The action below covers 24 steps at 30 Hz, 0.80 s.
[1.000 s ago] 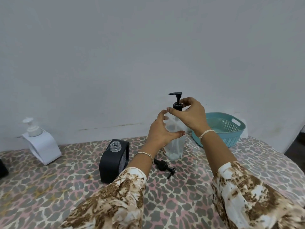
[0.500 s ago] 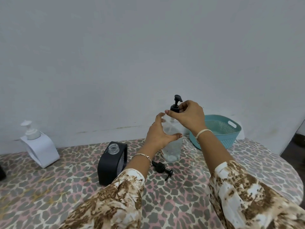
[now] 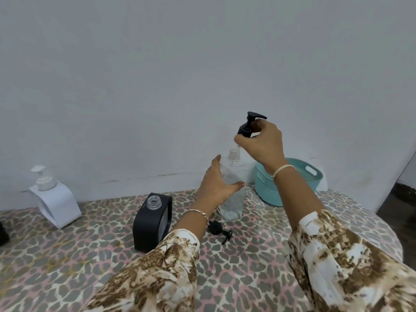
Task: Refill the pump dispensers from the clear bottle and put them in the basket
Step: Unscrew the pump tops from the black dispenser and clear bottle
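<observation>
Near me a loose black pump (image 3: 219, 231) lies beside the open black dispenser (image 3: 152, 224). My left hand (image 3: 217, 184) grips the clear bottle (image 3: 233, 192), standing on the table (image 3: 67, 262). My right hand (image 3: 263, 144) pinches its pump head (image 3: 247, 127) (above the neck). Behind stands the teal basket (image 3: 270, 192).

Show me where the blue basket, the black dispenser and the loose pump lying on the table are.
blue basket (image 3: 267, 194), head view, on its front wall.
black dispenser (image 3: 146, 228), head view, on its front face.
loose pump (image 3: 217, 229), head view, on its black collar.
</observation>
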Motion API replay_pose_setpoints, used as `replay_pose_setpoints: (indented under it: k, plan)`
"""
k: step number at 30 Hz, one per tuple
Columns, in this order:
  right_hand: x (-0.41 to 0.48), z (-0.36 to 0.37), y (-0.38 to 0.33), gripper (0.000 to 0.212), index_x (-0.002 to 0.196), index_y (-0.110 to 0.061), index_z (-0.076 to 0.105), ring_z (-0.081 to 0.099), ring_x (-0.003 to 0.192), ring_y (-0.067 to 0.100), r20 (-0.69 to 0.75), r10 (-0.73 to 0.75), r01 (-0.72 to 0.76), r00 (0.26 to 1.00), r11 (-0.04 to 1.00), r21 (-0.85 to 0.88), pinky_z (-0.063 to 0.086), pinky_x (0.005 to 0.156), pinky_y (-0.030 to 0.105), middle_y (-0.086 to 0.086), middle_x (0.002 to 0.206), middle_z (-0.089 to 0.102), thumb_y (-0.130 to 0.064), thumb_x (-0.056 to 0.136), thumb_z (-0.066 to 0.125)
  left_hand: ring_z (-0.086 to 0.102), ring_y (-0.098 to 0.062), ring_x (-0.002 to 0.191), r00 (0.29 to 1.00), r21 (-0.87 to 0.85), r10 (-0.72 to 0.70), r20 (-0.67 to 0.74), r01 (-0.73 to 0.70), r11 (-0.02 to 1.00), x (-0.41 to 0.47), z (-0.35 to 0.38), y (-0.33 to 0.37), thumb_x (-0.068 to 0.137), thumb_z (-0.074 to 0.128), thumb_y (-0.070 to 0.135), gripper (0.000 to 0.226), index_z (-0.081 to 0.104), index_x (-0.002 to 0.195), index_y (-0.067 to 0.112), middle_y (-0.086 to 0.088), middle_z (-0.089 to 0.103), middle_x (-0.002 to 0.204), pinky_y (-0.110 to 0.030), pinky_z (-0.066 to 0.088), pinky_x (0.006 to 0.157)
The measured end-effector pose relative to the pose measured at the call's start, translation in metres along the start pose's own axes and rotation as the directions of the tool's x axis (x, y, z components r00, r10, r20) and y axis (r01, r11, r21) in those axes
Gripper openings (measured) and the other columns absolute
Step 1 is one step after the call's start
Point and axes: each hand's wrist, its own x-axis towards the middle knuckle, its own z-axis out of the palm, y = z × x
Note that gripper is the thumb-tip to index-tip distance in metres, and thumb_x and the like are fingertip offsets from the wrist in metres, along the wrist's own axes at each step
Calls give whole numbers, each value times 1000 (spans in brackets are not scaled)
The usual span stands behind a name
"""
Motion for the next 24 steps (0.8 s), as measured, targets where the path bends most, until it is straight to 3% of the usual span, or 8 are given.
replay_pose_setpoints:
  k: [4, 9, 13, 17, 21, 24]
  plan:
    - [4, -17, -15, 18, 86, -13, 66, 65, 83, 21, -3, 24, -24, 1000, 991, 128, 56, 79, 44, -7, 83, 66, -16, 68, 70, 33, -22, 139, 999, 93, 8, -42, -4, 996, -7, -2, 7, 67, 82, 46, 112, 13, 152, 22, -6, 30, 153, -37, 35, 106]
    - [6, -38, -32, 16, 86, -15, 62, 60, 67, 13, -28, 70, -59, 997, 956, 286, 58, 61, 29, -7, 79, 61, -10, 72, 67, 38, -21, 134, 992, 236, 67, -107, -40, 971, -15, -7, 21, 68, 82, 45, 104, 20, 149, 22, -4, 29, 152, -37, 41, 100]
    - [6, -55, -43, 15, 80, -11, 63, 60, 60, 9, -73, 60, -32, 996, 940, 341, 55, 59, 25, -4, 73, 61, -13, 72, 76, 45, -25, 129, 990, 289, 93, -106, -59, 956, -21, -8, 30, 71, 80, 42, 96, 25, 146, 18, -7, 32, 149, -37, 43, 98]
    - [5, -68, -47, 14, 87, -7, 69, 61, 64, 11, -147, 71, -12, 987, 930, 368, 58, 67, 33, -2, 79, 66, -9, 73, 73, 47, -24, 126, 988, 287, 109, -111, -73, 955, -25, -10, 35, 76, 77, 39, 84, 32, 143, 17, -6, 37, 145, -35, 42, 97]
    - [1, -79, -53, 22, 95, -7, 71, 59, 60, -4, -198, 70, 18, 978, 913, 408, 57, 70, 29, -3, 84, 66, -5, 73, 67, 46, -22, 127, 988, 299, 116, -102, -81, 951, -28, -12, 36, 80, 73, 37, 74, 37, 141, 17, -5, 40, 144, -35, 41, 99]
    - [0, -91, -57, 22, 94, -10, 71, 59, 58, -4, -261, 58, 62, 964, 902, 428, 57, 70, 32, -8, 79, 65, -8, 72, 67, 41, -22, 133, 989, 313, 111, -96, -75, 947, -27, -13, 36, 82, 71, 36, 74, 36, 143, 15, -5, 37, 149, -36, 38, 103]
